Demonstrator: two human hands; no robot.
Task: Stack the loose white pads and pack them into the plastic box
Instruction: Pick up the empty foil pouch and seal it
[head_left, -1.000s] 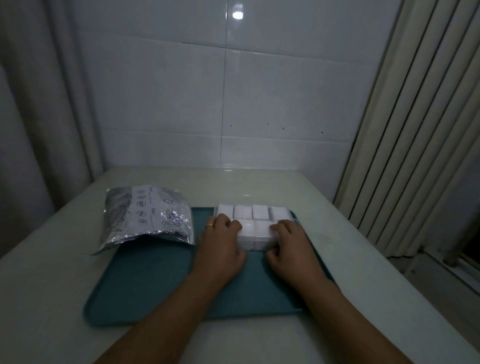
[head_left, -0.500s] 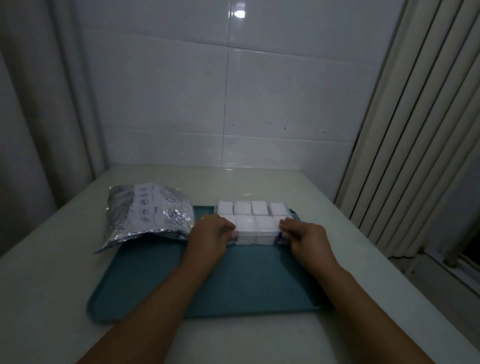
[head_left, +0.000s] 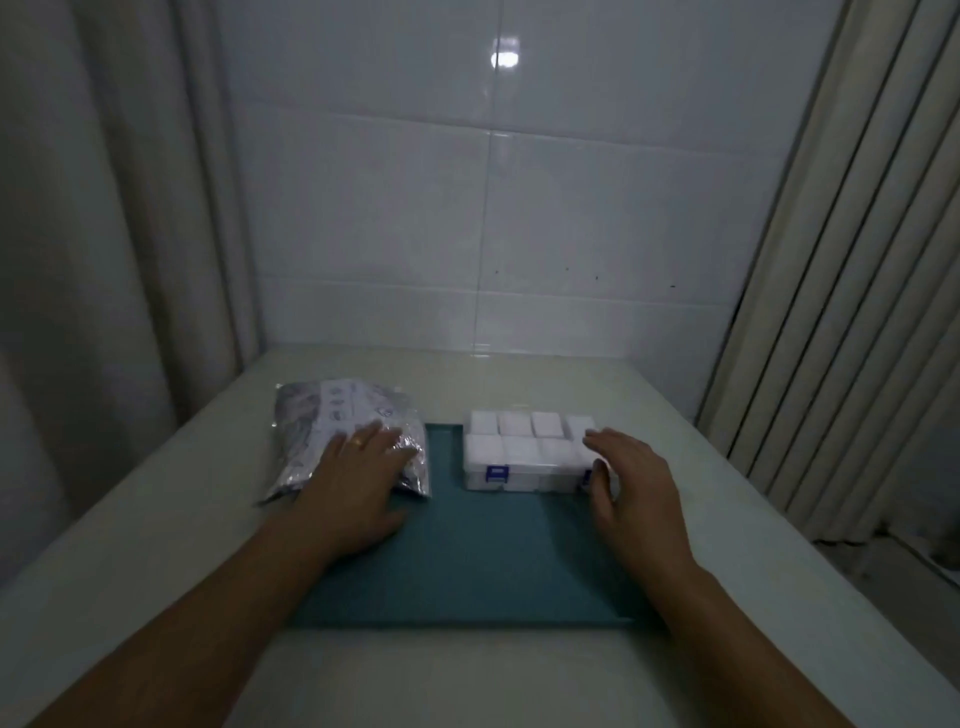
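Your clear plastic compartment box (head_left: 524, 457) sits at the far right end of the teal rectangular tray (head_left: 467, 561), and it looks closed, with a blue latch (head_left: 497, 472) showing on the near side. The white square pads (head_left: 519, 434) are packed inside in two rows, visible through the lid. The tray lies on the pale, glossy bench (head_left: 753, 519).

Your right hand (head_left: 634, 478) is at the right end of the box with the fingers straight and spread, so that grip is apart. It covers the box's near right corner, but I can't tell if it's actually touching the plastic or just hanging over it.

Your left hand (head_left: 358, 483), with a gold ring (head_left: 356, 442) on one finger, lies flat on the crinkly silver foil bag (head_left: 343, 431) to the left of the box. Fingers are stretched out on top of the foil, not curled round it, so that grip is apart too. The bag's right edge overlaps the tray's left side, the rest lies on the bench. Bag and box are apart, with bare tray between them.
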